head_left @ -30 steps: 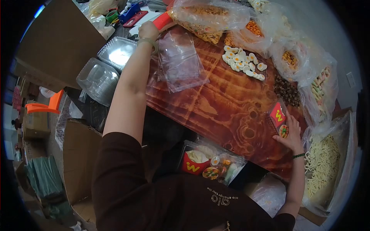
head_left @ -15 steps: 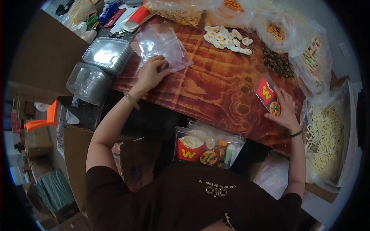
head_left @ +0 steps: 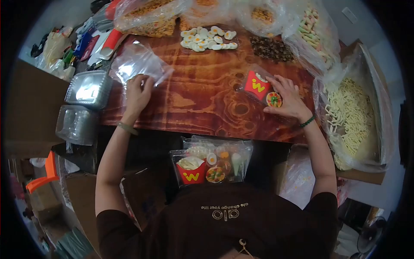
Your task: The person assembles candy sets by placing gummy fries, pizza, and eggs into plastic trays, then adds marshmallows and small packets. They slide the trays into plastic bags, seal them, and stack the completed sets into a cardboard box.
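Note:
My left hand (head_left: 139, 91) has its fingers curled at the lower edge of clear plastic bags (head_left: 140, 62) lying on the wooden table. Over on the right, my right hand (head_left: 288, 97) is spread over the edge of a clear pack holding a red fries box (head_left: 257, 85) and a small round pizza piece (head_left: 274, 99). Its fingertips touch the pack, which lies flat on the table. Filled packs (head_left: 211, 162), with a red fries box and a pizza piece showing, rest at my lap below the table edge.
Egg-shaped pieces (head_left: 207, 39) and dark brown pieces (head_left: 272, 48) lie at the back. Open plastic bags (head_left: 261, 16) line the far edge. Stacked clear trays (head_left: 87, 90) stand at the left. A lined box of pale strands (head_left: 351, 114) stands at the right.
The view has turned, shifting the table leftward. My left hand's fingers are more bunched at the bags. My right hand stays by the pack.

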`<state>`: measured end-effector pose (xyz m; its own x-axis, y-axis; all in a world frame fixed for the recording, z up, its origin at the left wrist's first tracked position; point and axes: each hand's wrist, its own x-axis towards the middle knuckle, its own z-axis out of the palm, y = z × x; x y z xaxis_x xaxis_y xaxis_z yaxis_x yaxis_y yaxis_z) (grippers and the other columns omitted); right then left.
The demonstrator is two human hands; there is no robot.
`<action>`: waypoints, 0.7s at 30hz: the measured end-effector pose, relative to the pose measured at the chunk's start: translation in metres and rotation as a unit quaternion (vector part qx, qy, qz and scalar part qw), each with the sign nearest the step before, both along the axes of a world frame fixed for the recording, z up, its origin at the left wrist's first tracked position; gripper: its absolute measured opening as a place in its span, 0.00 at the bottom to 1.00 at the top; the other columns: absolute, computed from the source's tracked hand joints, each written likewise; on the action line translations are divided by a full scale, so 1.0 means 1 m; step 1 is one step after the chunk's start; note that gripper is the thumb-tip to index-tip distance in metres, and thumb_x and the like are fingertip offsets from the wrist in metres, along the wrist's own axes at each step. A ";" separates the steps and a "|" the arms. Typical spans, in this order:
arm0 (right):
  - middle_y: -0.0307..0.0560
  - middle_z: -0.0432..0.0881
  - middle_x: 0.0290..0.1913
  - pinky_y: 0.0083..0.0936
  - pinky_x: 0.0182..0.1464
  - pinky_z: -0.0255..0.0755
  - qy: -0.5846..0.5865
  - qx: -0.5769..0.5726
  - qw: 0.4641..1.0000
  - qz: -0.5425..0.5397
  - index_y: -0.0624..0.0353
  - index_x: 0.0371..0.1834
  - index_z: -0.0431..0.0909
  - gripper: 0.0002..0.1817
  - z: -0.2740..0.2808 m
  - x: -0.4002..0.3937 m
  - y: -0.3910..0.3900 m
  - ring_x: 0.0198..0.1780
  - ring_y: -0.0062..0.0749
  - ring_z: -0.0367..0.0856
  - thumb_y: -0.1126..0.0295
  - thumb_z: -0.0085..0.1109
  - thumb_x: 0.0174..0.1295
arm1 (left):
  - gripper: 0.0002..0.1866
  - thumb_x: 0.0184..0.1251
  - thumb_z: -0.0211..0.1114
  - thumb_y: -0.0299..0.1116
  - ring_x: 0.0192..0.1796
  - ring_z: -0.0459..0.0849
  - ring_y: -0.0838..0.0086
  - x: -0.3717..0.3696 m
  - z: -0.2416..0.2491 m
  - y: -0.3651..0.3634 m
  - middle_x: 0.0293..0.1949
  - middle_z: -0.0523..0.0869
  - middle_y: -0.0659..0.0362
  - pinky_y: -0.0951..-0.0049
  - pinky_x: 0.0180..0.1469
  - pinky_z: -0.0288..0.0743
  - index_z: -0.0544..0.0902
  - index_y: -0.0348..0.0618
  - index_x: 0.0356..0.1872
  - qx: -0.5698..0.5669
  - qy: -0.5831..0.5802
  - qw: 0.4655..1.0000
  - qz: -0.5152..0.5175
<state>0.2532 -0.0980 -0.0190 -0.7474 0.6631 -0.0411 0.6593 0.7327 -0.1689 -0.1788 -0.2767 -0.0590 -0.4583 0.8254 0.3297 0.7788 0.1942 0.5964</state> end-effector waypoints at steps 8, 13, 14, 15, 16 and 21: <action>0.49 0.60 0.70 0.52 0.65 0.50 0.018 -0.009 1.000 0.007 0.41 0.72 0.59 0.53 -0.007 -0.015 -0.002 0.69 0.50 0.56 0.38 0.68 0.40 | 0.08 0.52 0.71 0.34 0.43 0.82 0.63 -0.004 -0.029 -0.001 0.38 0.86 0.55 0.67 0.47 0.74 0.88 0.41 0.29 0.088 0.069 0.990 0.080; 0.48 0.61 0.69 0.53 0.65 0.50 0.016 -0.001 1.000 0.004 0.40 0.73 0.57 0.54 -0.009 -0.015 -0.001 0.69 0.47 0.57 0.38 0.69 0.39 | 0.09 0.54 0.67 0.31 0.30 0.84 0.69 -0.020 -0.022 0.011 0.28 0.86 0.53 0.72 0.35 0.75 0.86 0.37 0.32 0.026 -0.181 0.978 0.103; 0.48 0.61 0.69 0.53 0.65 0.50 0.016 0.001 1.000 0.004 0.40 0.73 0.57 0.54 -0.007 -0.016 -0.001 0.69 0.47 0.57 0.38 0.69 0.39 | 0.10 0.55 0.67 0.32 0.31 0.84 0.67 -0.023 -0.022 0.013 0.28 0.86 0.52 0.70 0.36 0.76 0.84 0.36 0.35 -0.001 -0.212 0.969 0.126; 0.48 0.61 0.69 0.53 0.64 0.50 0.009 0.000 1.000 0.000 0.40 0.73 0.57 0.54 -0.006 -0.018 -0.002 0.69 0.47 0.57 0.38 0.70 0.39 | 0.10 0.55 0.67 0.32 0.31 0.84 0.67 -0.023 -0.025 0.015 0.28 0.86 0.52 0.70 0.36 0.76 0.84 0.36 0.35 0.000 -0.212 0.969 0.125; 0.48 0.61 0.68 0.53 0.64 0.51 0.002 0.000 1.000 -0.004 0.39 0.73 0.57 0.54 -0.004 -0.019 -0.004 0.68 0.47 0.58 0.39 0.70 0.39 | 0.13 0.55 0.68 0.33 0.31 0.84 0.64 -0.021 -0.028 0.017 0.28 0.85 0.52 0.68 0.36 0.76 0.83 0.36 0.39 0.012 -0.112 0.984 0.140; 0.48 0.61 0.68 0.53 0.63 0.53 -0.012 0.024 1.000 -0.009 0.39 0.73 0.57 0.55 -0.008 -0.018 -0.004 0.68 0.47 0.58 0.39 0.71 0.38 | 0.20 0.55 0.71 0.36 0.32 0.83 0.57 -0.002 -0.024 0.012 0.31 0.84 0.51 0.62 0.38 0.75 0.77 0.38 0.46 0.071 0.012 0.995 0.065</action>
